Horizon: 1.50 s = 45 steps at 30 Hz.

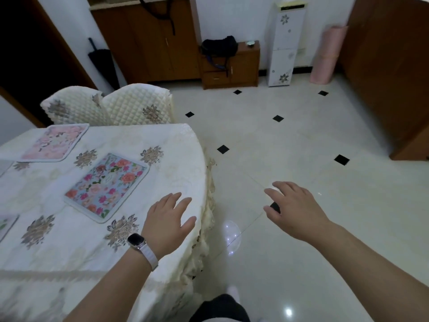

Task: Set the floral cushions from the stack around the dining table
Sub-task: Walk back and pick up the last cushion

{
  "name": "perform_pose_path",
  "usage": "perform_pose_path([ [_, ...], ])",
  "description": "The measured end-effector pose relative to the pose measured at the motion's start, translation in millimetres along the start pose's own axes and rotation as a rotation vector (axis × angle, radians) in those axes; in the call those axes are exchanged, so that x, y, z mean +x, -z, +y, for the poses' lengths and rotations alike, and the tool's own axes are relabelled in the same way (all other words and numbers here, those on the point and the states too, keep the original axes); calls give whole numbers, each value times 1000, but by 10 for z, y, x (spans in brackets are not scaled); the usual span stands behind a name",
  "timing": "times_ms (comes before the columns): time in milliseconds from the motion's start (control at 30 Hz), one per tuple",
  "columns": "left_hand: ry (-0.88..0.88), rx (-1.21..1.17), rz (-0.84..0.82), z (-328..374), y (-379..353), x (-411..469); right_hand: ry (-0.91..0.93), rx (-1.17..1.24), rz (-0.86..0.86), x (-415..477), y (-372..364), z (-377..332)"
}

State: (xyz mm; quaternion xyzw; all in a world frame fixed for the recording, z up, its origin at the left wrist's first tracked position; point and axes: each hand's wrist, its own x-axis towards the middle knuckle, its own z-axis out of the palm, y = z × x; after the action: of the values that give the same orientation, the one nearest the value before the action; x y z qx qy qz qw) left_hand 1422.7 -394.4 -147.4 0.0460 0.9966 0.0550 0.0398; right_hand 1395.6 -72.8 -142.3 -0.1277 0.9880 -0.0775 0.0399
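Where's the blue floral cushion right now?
Head view, left side: the blue floral cushion lies flat on the table, just beyond the left hand.

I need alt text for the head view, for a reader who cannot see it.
Two empty, open hands are held out: the left hand over the table edge, the right hand over the floor. A blue cushion and a pink cushion lie flat on the table.

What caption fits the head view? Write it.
Open left hand over cream-clothed round table bearing blue floral cushion and pink floral cushion; open right hand over tiled floor.
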Motion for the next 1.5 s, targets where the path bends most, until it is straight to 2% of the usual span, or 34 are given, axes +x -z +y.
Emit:
perform_pose_path([
  [300,118,-85,35,-245,-205,812,166,19,-86,1204,-87,-175],
  [500,240,-174,41,-744,-412,1615,244,-42,-154,2273,-156,-349],
  [700,371,-258,12,-1376,-497,2032,388,-88,-182,3315,-124,-892],
  [833,510,-273,20,-1834,-480,1986,493,-80,-197,3762,-167,-1351],
  [1067,813,-363,99,-2386,-646,1372,746,-135,-267,4284,-472,-2135],
  [1333,1147,-456,144,-2577,-893,1042,1022,-177,-401,4730,-989,-2973],
  [1500,1398,-649,216,-2584,-1107,1062,1173,-169,-466,5114,-1252,-3392],
])
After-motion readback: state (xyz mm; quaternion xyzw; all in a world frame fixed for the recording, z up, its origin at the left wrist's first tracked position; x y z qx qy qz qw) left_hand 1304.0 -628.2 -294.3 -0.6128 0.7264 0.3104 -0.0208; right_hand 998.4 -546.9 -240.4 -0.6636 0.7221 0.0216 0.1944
